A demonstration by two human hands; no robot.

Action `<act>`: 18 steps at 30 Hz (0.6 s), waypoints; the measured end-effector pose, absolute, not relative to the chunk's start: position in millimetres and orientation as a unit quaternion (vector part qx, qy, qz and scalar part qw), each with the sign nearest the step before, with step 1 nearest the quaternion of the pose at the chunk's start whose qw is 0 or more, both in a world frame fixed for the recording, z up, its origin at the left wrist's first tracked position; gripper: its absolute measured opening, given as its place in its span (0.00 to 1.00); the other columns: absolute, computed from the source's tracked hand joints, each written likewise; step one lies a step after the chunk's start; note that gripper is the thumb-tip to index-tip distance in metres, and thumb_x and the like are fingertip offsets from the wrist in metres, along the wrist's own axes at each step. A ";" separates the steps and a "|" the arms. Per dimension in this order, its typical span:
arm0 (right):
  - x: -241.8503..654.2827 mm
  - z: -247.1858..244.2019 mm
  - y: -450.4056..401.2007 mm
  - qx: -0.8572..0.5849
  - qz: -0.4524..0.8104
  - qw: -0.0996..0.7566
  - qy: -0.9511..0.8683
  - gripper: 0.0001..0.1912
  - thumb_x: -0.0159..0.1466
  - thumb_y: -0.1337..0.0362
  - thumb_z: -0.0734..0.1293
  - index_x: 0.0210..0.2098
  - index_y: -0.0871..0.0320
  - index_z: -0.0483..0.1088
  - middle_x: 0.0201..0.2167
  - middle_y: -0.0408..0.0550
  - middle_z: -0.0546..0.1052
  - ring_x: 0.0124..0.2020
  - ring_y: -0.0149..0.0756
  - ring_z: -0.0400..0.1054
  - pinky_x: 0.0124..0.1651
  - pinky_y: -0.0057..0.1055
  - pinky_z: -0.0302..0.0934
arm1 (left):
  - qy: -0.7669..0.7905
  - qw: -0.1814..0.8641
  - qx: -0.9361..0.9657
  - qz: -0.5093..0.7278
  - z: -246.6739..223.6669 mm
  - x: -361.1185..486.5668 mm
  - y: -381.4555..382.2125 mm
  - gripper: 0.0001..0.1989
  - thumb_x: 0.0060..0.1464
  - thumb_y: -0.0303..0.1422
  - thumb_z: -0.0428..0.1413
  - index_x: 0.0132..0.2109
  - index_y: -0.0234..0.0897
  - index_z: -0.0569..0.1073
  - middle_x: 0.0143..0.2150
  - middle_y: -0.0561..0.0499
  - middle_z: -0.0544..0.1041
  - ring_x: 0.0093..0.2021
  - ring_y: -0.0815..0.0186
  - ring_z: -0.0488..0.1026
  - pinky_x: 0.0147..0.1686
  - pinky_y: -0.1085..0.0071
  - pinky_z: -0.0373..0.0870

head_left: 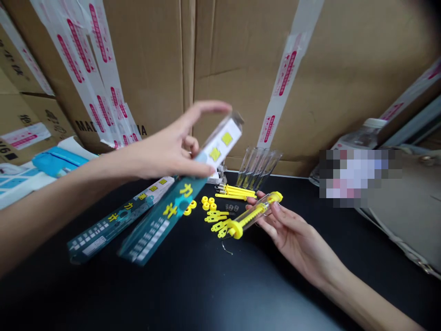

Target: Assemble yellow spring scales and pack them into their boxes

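My left hand (182, 149) grips a long green-and-white printed carton (179, 200) between thumb and curled fingers, its forefinger stretched toward the carton's upper end. The carton is tilted, and a flap seems to stand up at that end. In my right hand (285, 225) is a clear tubular spring scale (254, 212) with yellow end caps and a yellow inner rod; a wire hook (226, 248) hangs below its lower end. A second carton (119, 220) of the same kind lies on the table to the left.
Between the hands lie yellow rings (207, 203), flat yellow pieces (216, 217), small springs (231, 208) and yellow rods (237, 191) on the black table (220, 294). Clear tubes (258, 168) stand behind them. Big cardboard boxes (241, 59) wall off the back; a bottle (361, 133) and bag (406, 202) sit right.
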State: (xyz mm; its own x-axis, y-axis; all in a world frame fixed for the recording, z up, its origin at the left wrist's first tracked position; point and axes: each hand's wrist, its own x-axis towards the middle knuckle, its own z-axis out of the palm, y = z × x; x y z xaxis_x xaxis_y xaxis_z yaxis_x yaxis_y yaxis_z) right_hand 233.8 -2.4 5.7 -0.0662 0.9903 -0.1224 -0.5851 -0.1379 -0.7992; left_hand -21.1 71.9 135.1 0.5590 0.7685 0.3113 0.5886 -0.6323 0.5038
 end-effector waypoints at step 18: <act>247.1 14.4 -4.0 -0.245 0.757 0.576 -0.186 0.07 0.68 0.68 0.66 0.45 0.58 0.74 0.40 0.49 0.82 0.40 0.36 0.81 0.41 0.26 0.78 | 0.352 0.358 0.864 0.051 86.6 -12.4 27.9 0.27 0.41 0.24 0.56 0.50 0.47 0.66 0.34 0.58 0.70 0.29 0.67 0.67 0.24 0.76 0.62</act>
